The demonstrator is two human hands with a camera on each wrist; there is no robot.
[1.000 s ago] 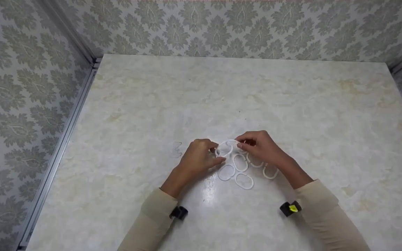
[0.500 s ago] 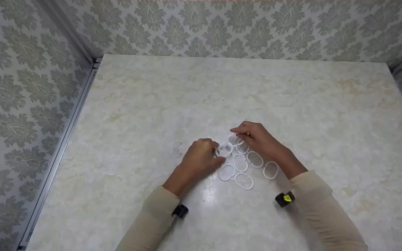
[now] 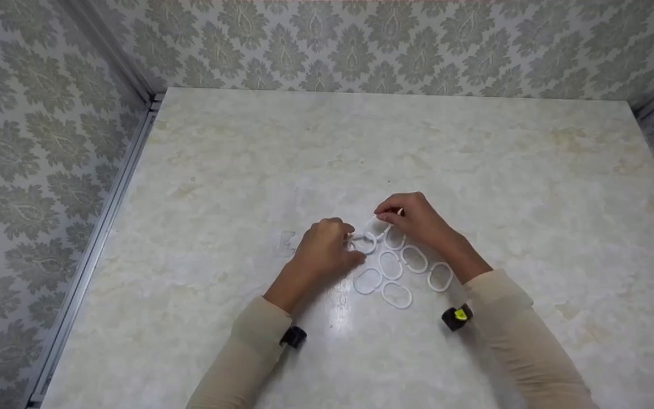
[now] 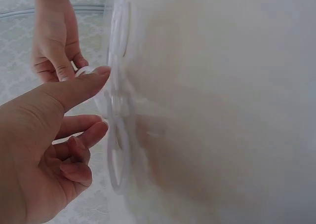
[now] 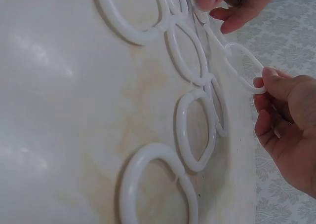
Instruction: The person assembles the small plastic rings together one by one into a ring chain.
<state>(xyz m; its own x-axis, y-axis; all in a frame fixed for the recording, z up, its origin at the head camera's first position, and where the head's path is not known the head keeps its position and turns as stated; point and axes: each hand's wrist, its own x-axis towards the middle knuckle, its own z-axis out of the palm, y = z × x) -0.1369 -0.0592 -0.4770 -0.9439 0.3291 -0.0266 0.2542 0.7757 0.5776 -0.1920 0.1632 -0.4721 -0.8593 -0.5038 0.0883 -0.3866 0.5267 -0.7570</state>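
Both hands work low and centrally over the table [image 3: 503,187], well apart from its straight back edge [image 3: 395,95] and from the left edge with its metal rail [image 3: 108,221]; the tabletop reaches far past them on either side. Closer in, the space is tight — six loose rings [image 5: 180,130] lie flat in a cluster just beside the fingers, on the near side and toward the right.

The right hand [image 3: 418,218] pinches one white ring [image 5: 256,90] between thumb and forefinger, tilting it up off the table. Its far end meets another white ring [image 3: 376,244] by the left hand [image 3: 322,247] (whether the two are linked, I cannot tell). The left hand's thumb and forefinger are spread, with that second ring between them; contact is unclear.

The surface is pale and marbled, with a glare spot nearer the person. A faint outline [image 3: 288,244] shows left of the left hand — too dim to name. Beige sleeves [image 3: 523,346] carry black wrist cameras [image 3: 293,337], and leaf-patterned wallpaper [image 3: 349,45] covers the walls.
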